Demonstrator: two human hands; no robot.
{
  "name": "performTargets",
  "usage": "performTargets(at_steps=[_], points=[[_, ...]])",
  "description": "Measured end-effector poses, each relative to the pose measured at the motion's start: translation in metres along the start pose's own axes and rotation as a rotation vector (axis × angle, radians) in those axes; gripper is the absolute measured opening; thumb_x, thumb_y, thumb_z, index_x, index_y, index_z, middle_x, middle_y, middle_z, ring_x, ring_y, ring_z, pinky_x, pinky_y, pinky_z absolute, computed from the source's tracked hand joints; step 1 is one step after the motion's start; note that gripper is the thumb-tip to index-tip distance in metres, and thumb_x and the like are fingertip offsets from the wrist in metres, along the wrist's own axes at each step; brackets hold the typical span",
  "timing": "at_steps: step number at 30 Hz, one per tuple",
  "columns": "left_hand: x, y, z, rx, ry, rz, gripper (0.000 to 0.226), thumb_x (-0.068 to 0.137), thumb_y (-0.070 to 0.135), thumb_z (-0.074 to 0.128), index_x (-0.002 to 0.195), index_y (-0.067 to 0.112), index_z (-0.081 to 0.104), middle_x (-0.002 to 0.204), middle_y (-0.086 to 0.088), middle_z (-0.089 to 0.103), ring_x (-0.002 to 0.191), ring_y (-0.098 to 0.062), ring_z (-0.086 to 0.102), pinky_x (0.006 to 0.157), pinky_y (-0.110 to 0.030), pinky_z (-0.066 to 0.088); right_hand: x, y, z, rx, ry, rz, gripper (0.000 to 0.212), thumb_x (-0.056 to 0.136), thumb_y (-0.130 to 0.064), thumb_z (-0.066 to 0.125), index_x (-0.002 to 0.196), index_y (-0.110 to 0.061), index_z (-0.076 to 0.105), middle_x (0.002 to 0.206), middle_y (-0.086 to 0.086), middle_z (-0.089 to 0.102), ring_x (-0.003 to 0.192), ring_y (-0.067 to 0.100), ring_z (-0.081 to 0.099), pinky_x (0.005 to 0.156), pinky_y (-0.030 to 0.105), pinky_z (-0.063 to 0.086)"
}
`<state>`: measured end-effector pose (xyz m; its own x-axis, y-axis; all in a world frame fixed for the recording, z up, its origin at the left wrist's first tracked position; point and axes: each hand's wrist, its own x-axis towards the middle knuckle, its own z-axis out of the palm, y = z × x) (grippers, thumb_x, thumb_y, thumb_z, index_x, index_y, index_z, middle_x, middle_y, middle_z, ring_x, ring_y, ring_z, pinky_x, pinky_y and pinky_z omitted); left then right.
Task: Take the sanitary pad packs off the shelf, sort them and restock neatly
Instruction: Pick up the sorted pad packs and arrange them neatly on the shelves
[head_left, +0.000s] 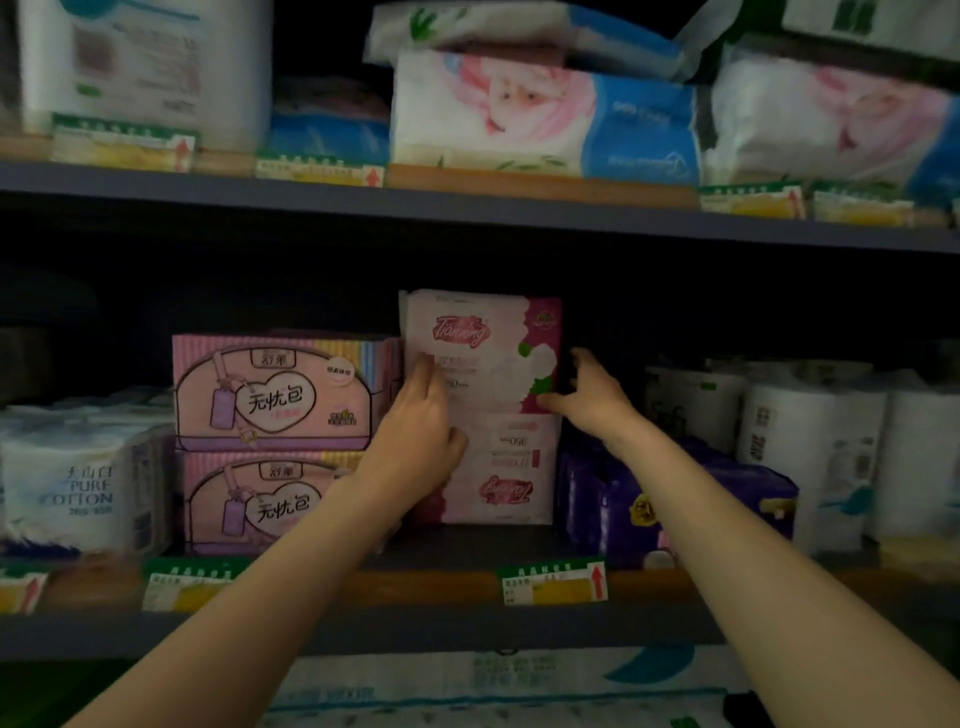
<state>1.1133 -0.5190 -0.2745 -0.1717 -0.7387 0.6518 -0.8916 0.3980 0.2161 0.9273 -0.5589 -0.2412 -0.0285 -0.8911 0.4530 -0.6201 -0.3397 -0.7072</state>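
Observation:
Two pink-and-white sanitary pad packs stand stacked in the middle shelf bay: an upper pack (488, 343) upright and a lower pack (511, 473) with its print upside down. My left hand (421, 415) lies flat against the stack's left front, fingers straight on the upper pack. At the upper pack's right edge, my right hand (587, 387) holds it with the thumb on the front and the fingers behind. Left of the stack sit two pink boxes, one (275, 389) on top of the other (260, 499). Purple packs (618, 499) lie to the right.
The middle shelf's front edge (415, 587) carries price tags (553, 579). Cotton pad packs (78, 483) stand far left and toilet rolls (800, 436) far right. The upper shelf (467, 205) holds tissue packs (540, 114). More packs lie on the shelf below.

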Motion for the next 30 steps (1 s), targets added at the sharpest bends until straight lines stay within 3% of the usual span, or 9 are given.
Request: performTargets(at_steps=[3, 7, 12, 18, 23, 26, 30], points=[[0.02, 0.0, -0.001, -0.1, -0.044, -0.092, 0.075, 0.091, 0.02, 0.054, 0.147, -0.001, 0.009, 0.155, -0.019, 0.007, 0.142, -0.031, 0.017, 0.113, -0.032, 0.021, 0.01, -0.002, 0.01, 0.165, 0.031, 0.038, 0.07, 0.085, -0.011, 0.068, 0.143, -0.01, 0.029, 0.135, 0.01, 0.049, 0.118, 0.022, 0.05, 0.088, 0.026, 0.043], [0.035, -0.006, 0.007, -0.391, -0.089, -0.34, 0.054, 0.089, 0.017, 0.055, 0.136, 0.0, 0.032, 0.138, -0.019, 0.038, 0.121, -0.033, 0.045, 0.098, -0.034, 0.042, 0.022, 0.006, 0.02, 0.269, -0.032, 0.136, 0.063, 0.082, -0.008, 0.071, 0.136, -0.01, 0.039, 0.127, 0.009, 0.054, 0.103, 0.017, 0.053, 0.081, 0.027, 0.047], [0.034, -0.012, 0.019, -0.612, 0.024, -0.501, 0.056, 0.086, 0.008, 0.058, 0.134, 0.002, 0.031, 0.132, -0.015, 0.05, 0.119, -0.032, 0.05, 0.098, -0.037, 0.044, 0.031, 0.01, 0.026, 0.35, -0.111, 0.14, 0.06, 0.075, -0.008, 0.077, 0.129, -0.013, 0.051, 0.117, 0.001, 0.059, 0.095, 0.012, 0.057, 0.065, 0.017, 0.047], [0.016, -0.001, 0.031, -0.598, 0.142, -0.426, 0.059, 0.082, 0.002, 0.061, 0.132, 0.001, 0.03, 0.133, -0.014, 0.045, 0.123, -0.028, 0.046, 0.096, -0.031, 0.04, 0.031, 0.014, 0.018, 0.376, -0.019, 0.134, 0.081, 0.063, -0.02, 0.087, 0.134, -0.014, 0.046, 0.123, 0.002, 0.059, 0.104, 0.015, 0.058, 0.075, 0.024, 0.051], [0.0, 0.014, 0.034, -0.533, 0.159, -0.322, 0.07, 0.085, 0.004, 0.061, 0.143, 0.007, 0.021, 0.142, -0.007, 0.033, 0.13, -0.02, 0.037, 0.091, -0.014, 0.028, 0.021, 0.017, 0.006, 0.335, 0.05, 0.084, 0.079, 0.068, -0.014, 0.083, 0.134, -0.011, 0.04, 0.127, 0.002, 0.055, 0.106, 0.015, 0.053, 0.081, 0.026, 0.046], [-0.004, 0.015, 0.034, -0.499, 0.149, -0.311, 0.073, 0.087, 0.007, 0.06, 0.146, 0.007, 0.016, 0.145, -0.006, 0.028, 0.133, -0.02, 0.034, 0.102, -0.022, 0.031, 0.019, 0.023, 0.004, 0.318, 0.067, 0.074, 0.078, 0.068, -0.017, 0.083, 0.135, -0.013, 0.043, 0.128, 0.005, 0.056, 0.109, 0.017, 0.055, 0.086, 0.028, 0.048], [0.0, 0.009, 0.032, -0.432, 0.115, -0.284, 0.071, 0.088, 0.005, 0.056, 0.147, 0.009, 0.016, 0.149, -0.006, 0.024, 0.134, -0.023, 0.032, 0.105, -0.028, 0.032, 0.018, 0.022, 0.003, 0.25, 0.096, 0.052, 0.074, 0.075, -0.022, 0.079, 0.137, -0.012, 0.04, 0.133, 0.006, 0.052, 0.118, 0.021, 0.052, 0.089, 0.027, 0.044]])
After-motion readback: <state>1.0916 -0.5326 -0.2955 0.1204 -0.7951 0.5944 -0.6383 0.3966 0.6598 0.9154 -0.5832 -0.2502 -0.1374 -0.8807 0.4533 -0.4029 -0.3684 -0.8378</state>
